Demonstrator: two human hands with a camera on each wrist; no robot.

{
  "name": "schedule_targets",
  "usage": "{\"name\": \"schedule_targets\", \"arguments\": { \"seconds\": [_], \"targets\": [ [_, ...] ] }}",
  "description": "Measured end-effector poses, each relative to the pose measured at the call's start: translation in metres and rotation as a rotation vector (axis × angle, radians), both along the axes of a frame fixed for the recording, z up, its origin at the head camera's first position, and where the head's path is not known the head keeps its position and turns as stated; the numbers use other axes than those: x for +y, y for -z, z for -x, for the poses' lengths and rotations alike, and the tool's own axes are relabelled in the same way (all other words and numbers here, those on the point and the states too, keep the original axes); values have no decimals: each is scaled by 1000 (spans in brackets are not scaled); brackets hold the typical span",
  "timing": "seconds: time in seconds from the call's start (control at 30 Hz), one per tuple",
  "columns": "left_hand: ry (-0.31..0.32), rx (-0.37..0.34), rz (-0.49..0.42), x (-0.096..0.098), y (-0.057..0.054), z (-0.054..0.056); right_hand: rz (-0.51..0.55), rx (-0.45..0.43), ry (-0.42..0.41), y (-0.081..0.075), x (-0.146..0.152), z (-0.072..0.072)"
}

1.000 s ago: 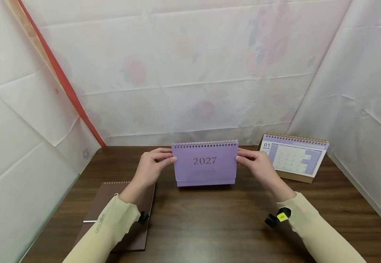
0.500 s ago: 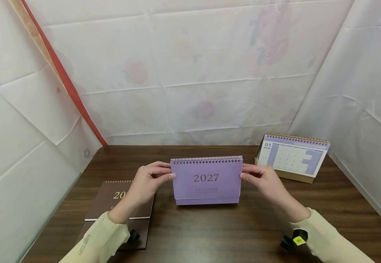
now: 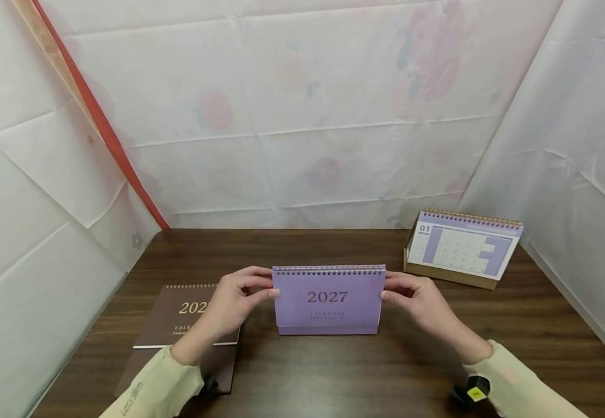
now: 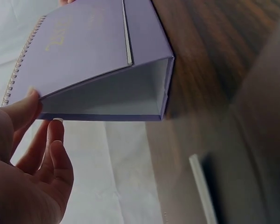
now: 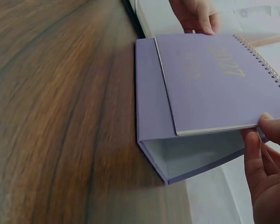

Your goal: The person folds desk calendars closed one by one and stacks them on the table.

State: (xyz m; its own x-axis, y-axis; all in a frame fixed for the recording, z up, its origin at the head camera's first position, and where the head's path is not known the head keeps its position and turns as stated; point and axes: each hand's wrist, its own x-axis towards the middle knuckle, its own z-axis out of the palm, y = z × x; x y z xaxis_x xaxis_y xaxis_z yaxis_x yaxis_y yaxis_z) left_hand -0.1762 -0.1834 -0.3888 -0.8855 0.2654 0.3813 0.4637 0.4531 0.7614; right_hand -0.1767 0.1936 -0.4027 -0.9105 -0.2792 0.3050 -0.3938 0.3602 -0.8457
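Purple desk calendar (image 3: 327, 301) marked 2027, standing upright on the wooden counter (image 3: 365, 371). Left hand (image 3: 237, 305) and right hand (image 3: 420, 299) each pinch one upper side edge in a closed grip. Brown calendar (image 3: 179, 325) lies left of it; open calendar (image 3: 461, 248) stands behind-right.

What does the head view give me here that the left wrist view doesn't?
Only the head view shows the brown calendar lying flat, the open calendar standing at back right, and the right hand. Only the left wrist view shows the purple calendar's hollow side opening. Both show the left hand gripping the purple calendar on the table.
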Motion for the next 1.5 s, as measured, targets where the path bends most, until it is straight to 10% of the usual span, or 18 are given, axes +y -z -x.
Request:
{"name": "schedule_targets", "arguments": {
  "seconds": [0.5,0.8,1.5],
  "targets": [
    [27,-6,241,-8,16,-4,-236,155,-28,20,3,-3],
    [40,5,311,-7,18,-2,-236,95,-52,31,4,-4],
    [-61,-88,59,3,12,-11,-13,61,58,17,-3,-12]
  ]
}}
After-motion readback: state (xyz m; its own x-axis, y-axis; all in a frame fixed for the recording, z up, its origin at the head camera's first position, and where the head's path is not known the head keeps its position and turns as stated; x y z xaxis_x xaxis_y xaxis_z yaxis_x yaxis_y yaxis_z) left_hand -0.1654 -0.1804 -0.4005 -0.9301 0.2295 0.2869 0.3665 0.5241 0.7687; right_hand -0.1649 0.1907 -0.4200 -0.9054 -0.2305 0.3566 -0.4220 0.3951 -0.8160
